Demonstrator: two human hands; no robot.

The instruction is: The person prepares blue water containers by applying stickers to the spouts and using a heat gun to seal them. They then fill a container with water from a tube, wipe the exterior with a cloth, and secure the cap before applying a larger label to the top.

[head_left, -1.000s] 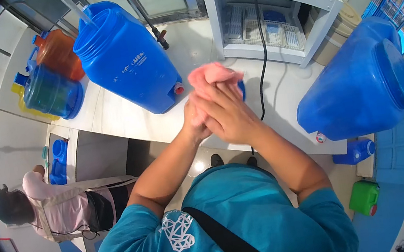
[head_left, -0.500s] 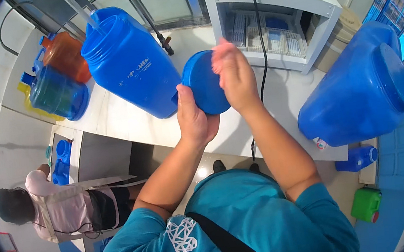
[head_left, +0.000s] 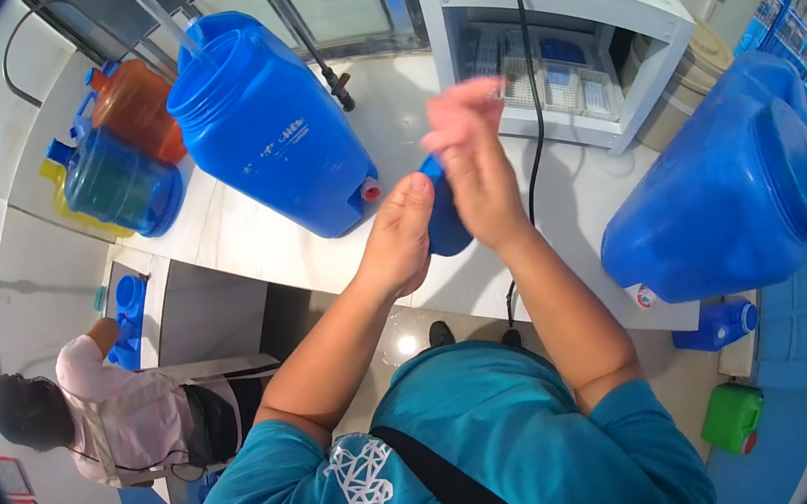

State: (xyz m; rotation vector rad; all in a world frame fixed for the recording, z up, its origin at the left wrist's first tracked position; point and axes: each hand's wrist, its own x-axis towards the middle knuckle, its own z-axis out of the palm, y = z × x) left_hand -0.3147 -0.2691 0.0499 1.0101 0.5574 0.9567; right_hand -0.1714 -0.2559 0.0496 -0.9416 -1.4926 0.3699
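A round blue screw lid (head_left: 447, 216) is up in front of me, turned almost edge-on. My left hand (head_left: 400, 235) grips its left edge, thumb on top. My right hand (head_left: 481, 187) is at the lid's right side with a pink cloth (head_left: 464, 112) at its fingers; the cloth is blurred and its folds are hard to make out. Just beyond my left hand, a large blue water container (head_left: 274, 137) stands on the counter with its wide mouth uncovered. A clear tube (head_left: 161, 18) reaches into that mouth, and a small spout (head_left: 371, 189) sits low on its side.
A second blue container (head_left: 708, 184), lid on, stands on the counter (head_left: 427, 279) at the right. A white cabinet (head_left: 564, 126) holds baskets; a black cable (head_left: 529, 85) hangs before it. Several coloured jugs (head_left: 123, 186) stand far left. Another person (head_left: 130, 406) works at the lower left.
The lid has tilted from showing its flat face to nearly edge-on and sits slightly lower. My right hand and the pink cloth have shifted a little to the right.
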